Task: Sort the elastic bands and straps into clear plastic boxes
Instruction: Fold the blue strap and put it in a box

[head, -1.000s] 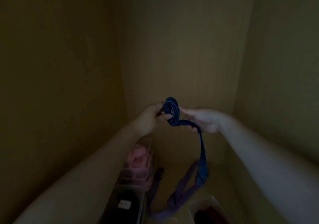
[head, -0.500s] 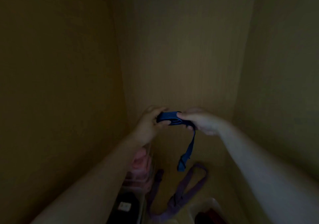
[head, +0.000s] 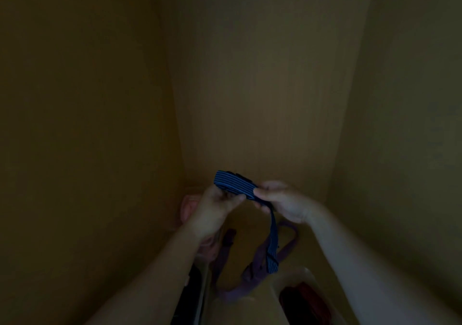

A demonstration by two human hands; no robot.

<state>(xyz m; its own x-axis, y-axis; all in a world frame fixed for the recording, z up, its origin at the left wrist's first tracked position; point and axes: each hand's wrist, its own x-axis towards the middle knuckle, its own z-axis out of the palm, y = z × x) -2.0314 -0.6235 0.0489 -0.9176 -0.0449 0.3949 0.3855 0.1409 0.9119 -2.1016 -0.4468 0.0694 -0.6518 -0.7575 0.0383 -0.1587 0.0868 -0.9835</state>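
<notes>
The blue striped strap (head: 235,186) is partly folded flat, pinched between the left hand (head: 215,212) and right hand (head: 287,204), its tail dangling. A purple strap (head: 247,278) lies below it.

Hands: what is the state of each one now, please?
Left hand: closed, pinching the blue strap.
Right hand: closed, pinching the same strap.

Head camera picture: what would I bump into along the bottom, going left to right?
A clear box holding dark things → purple strap → clear box holding red things. The blue strap hangs over the purple one, so it's left out.
</notes>
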